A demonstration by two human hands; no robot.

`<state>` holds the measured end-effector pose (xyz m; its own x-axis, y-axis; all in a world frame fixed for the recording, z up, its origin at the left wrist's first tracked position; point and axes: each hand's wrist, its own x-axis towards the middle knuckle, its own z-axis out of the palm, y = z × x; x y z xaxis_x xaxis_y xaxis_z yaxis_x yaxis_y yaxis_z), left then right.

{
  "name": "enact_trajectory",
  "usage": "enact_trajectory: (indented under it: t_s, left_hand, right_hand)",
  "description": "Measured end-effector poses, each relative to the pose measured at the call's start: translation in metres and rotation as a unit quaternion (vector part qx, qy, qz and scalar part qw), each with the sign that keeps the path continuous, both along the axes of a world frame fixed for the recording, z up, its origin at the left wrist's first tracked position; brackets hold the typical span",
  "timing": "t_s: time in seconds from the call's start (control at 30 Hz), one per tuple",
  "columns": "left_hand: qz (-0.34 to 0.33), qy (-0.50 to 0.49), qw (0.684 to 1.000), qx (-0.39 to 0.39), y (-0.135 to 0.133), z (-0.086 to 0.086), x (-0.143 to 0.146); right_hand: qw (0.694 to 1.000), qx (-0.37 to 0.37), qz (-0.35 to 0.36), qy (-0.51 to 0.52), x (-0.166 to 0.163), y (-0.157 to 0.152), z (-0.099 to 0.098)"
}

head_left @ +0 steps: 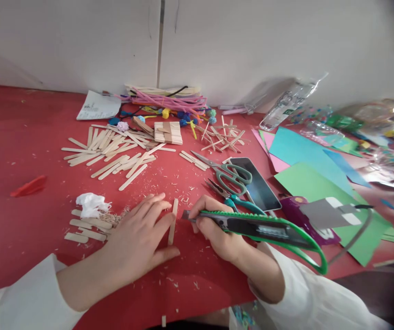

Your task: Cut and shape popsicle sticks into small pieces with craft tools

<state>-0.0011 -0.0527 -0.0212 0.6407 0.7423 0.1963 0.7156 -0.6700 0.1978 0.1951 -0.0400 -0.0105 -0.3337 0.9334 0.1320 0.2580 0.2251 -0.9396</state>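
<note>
In the head view, directions are read from a single wooden stick [173, 222] on the red table [217, 279], with 12 o'clock toward the white wall [97, 46]. The stick is laid almost along the 12-to-6 line, so that its long edge is presented to both hands. From 9 o'clock the left hand [141, 233] is laid flat with its fingers apart, the index fingertip at the stick's edge and the thumb near its lower end, apparently as a steadying rest. From 3 o'clock the right hand [222, 240] is clamped on a green cutter [269, 228], held well forward, probably for control; its blade is pointed at the stick, just beside it.

Short stick pieces [92, 234] and a white cloth [91, 205] are placed at 9 o'clock, scissors [221, 167] and pliers [231, 201] at 2, seemingly for easy reach.

The left palm and the right hand's lower fingers are hidden. Whether the stick is pressed down cannot be told. The phone [262, 183] is partly covered by the scissors, the blade's tip is blurred, and at 5 o'clock a container [243, 316] is cut off by the lower border.
</note>
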Motion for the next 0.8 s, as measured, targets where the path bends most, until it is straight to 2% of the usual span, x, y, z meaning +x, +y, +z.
enact_trajectory:
  t_s: [0.27, 0.5, 0.8]
  left_hand:
    - [-0.079, -0.064, 0.995, -0.012, 0.004, 0.004, -0.013]
    - [-0.010, -0.049, 0.999, 0.000, 0.004, 0.009, -0.013]
    - [-0.017, -0.058, 0.998, 0.026, 0.002, 0.008, -0.012]
  right_hand:
    - [0.999, -0.007, 0.023, -0.026, 0.001, 0.003, -0.003]
    - [0.998, -0.021, 0.041, -0.046, 0.002, 0.002, -0.004]
    - [0.996, 0.020, 0.044, -0.076, -0.006, -0.004, -0.004]
